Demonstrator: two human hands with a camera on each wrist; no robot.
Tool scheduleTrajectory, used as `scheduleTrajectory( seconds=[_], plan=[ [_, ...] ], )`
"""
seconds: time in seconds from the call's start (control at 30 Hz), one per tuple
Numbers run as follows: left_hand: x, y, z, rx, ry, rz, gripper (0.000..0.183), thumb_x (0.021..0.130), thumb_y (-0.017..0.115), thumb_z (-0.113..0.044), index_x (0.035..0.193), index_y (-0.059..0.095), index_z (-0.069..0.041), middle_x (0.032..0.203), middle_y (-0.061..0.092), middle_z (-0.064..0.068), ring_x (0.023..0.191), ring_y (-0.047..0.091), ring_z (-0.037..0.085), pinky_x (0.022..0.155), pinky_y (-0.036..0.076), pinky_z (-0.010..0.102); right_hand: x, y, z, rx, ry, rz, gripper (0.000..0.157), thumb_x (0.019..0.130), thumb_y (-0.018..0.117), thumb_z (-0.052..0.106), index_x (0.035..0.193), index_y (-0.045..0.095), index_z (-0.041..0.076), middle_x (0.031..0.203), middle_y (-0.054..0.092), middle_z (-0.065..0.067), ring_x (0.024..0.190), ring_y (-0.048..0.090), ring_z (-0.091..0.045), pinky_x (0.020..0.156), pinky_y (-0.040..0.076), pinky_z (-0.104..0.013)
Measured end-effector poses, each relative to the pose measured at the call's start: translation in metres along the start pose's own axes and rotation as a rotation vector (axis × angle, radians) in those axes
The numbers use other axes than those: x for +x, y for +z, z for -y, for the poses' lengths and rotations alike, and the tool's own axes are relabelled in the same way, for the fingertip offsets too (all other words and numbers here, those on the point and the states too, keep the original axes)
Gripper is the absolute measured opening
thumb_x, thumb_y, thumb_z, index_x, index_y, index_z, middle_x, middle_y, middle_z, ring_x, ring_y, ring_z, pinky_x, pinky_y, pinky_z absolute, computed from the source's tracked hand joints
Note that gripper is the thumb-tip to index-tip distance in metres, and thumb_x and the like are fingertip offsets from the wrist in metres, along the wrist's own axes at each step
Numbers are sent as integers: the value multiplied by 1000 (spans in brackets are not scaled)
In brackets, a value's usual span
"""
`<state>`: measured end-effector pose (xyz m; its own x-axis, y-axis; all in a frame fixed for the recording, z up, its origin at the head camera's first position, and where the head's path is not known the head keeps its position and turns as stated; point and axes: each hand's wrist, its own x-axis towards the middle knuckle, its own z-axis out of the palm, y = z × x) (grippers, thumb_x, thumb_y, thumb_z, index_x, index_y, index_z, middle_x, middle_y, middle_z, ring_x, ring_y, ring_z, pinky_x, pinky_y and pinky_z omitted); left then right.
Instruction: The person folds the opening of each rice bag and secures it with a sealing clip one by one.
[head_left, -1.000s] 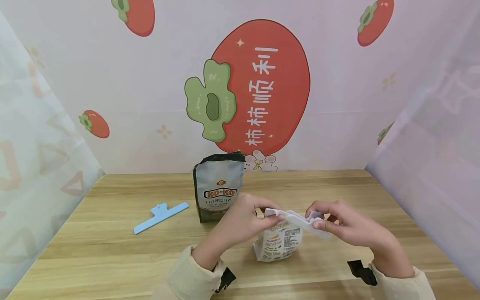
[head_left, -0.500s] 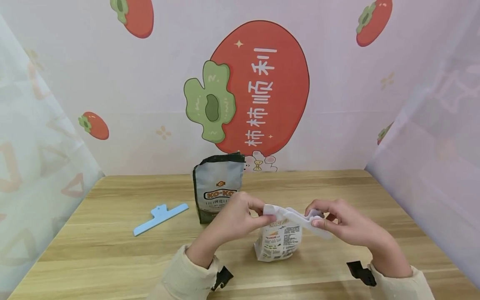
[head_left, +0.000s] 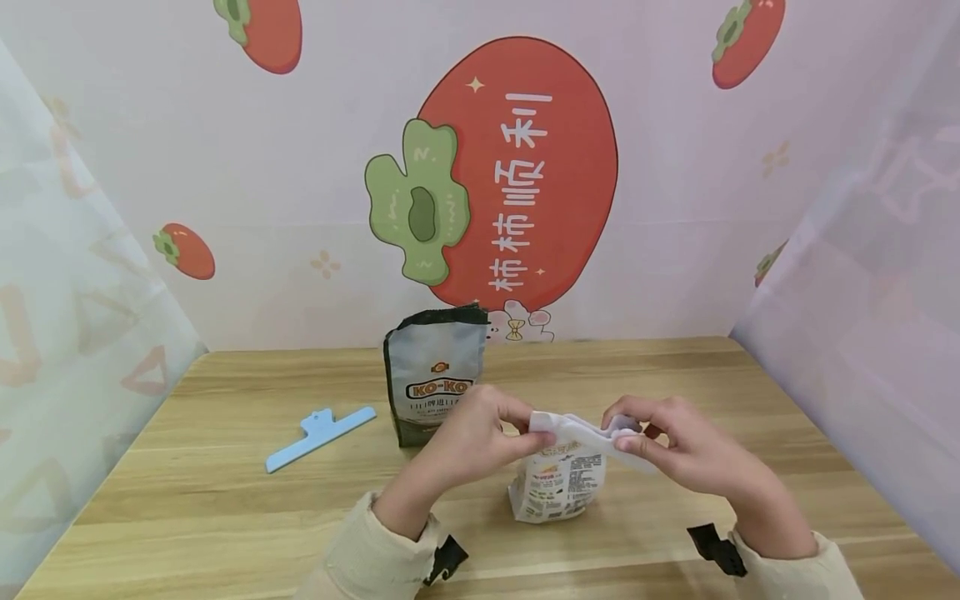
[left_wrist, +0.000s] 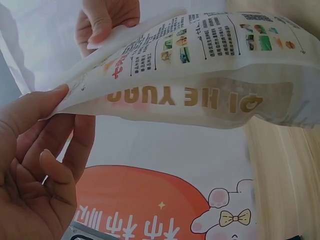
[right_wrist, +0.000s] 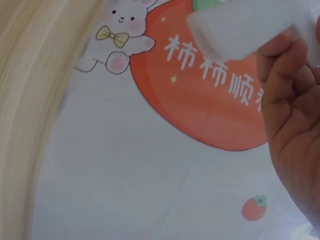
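A white printed food bag (head_left: pixel 558 487) stands on the table in front of me in the head view. My left hand (head_left: pixel 468 437) pinches the left corner of its top edge between thumb and fingers. On the opposite side my right hand (head_left: pixel 690 446) pinches the top edge, which looks bent over there. The left wrist view shows the printed side of the bag (left_wrist: pixel 210 45) and gold letters along its side, with the left thumb on the edge. In the right wrist view, the right hand's curled fingers (right_wrist: pixel 285 65) hold a pale end of the bag.
Behind the left hand stands a grey and black KO-KO bag (head_left: pixel 437 358). A light blue bag clip (head_left: pixel 321 437) lies on the wooden table (head_left: pixel 225 517) to the left. A printed cloth (head_left: pixel 300 167) hangs behind the table, with pale cloth on both sides.
My left hand has shifted slightly left, then stayed at the bag's corner. My right hand has moved a little left, with the bag's top edge still in its fingers.
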<state>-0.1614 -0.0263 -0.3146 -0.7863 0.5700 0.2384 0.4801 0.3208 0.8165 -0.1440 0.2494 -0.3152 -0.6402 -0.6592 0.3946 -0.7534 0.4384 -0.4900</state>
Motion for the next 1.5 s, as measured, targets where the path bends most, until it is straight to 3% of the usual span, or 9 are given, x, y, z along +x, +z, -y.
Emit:
scheduleTrajectory(
  seconds=[0.73,0.97,1.5],
  plan=[
    [0,3,-1,12,35,9,9,86,77,-14,94,81,-10,91,78,0,74,67,0,62,52,19,5,13,6,27,-109,-133,29,85,67,-10,103,64,13,81,67,3,67,57,-1,61,50,-18],
    [0,5,-1,19,65,5,8,86,78,-14,92,81,-10,89,79,1,73,67,-2,63,53,19,8,15,10,25,-70,-155,30,87,67,-8,102,64,18,82,69,7,67,58,2,62,51,-18],
    [0,9,-3,-6,55,27,9,86,78,-13,92,80,-6,88,78,3,79,68,1,67,54,18,9,18,17,48,-58,-194,19,91,66,1,103,64,16,86,69,6,66,60,-7,64,51,-17]
  ],
)
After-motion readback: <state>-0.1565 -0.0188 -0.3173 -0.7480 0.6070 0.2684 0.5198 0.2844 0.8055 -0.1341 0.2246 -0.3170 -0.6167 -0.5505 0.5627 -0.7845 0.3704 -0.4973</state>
